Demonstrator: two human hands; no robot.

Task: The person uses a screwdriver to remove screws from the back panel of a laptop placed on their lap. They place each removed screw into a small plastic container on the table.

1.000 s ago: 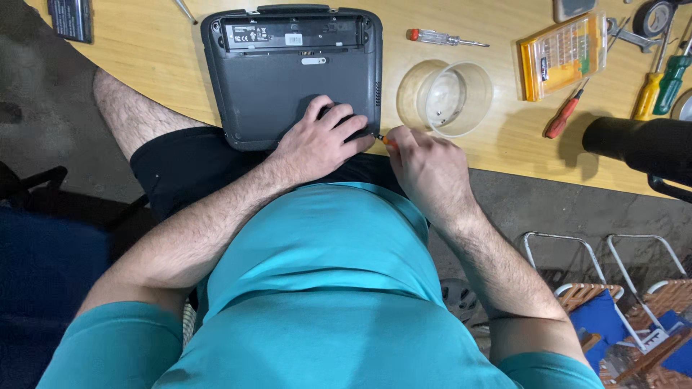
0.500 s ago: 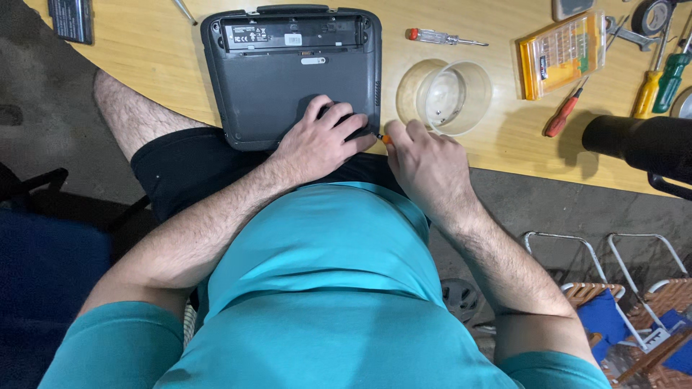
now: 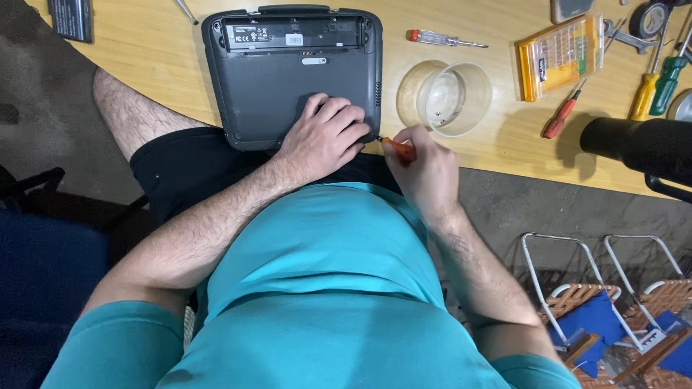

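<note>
On the yellow wooden table [image 3: 461, 155], near its front edge, a dark grey laptop [image 3: 288, 79] lies upside down with its underside facing up. Flat on its lower right part rests the left hand [image 3: 324, 137], fingers spread and pressing on the casing, so this grip closes on nothing. Just to its right, the right hand [image 3: 422, 162] has its grip pinched around a small orange-handled screwdriver [image 3: 398, 149], whose dark tip touches the laptop's lower right corner. Behind the right hand, close by, stands a clear round plastic container [image 3: 445, 97]; small specks lie inside, too small to tell what they are. Farther back lies a thin screwdriver with a red end and clear handle [image 3: 441, 39]. Toward the right sit an orange case of screwdriver bits [image 3: 561, 56], a red-handled screwdriver [image 3: 564, 117], a yellow-handled one [image 3: 644, 97] and a green-handled one [image 3: 667, 75] side by side. A thick black cylindrical object [image 3: 638, 144] sticks in from the right edge over the table. At the far left corner of the table lies a flat dark rectangular part [image 3: 71, 18]. Below the table's edge, on the right, folding chairs with white frames [image 3: 613, 288] stand on the floor.
</note>
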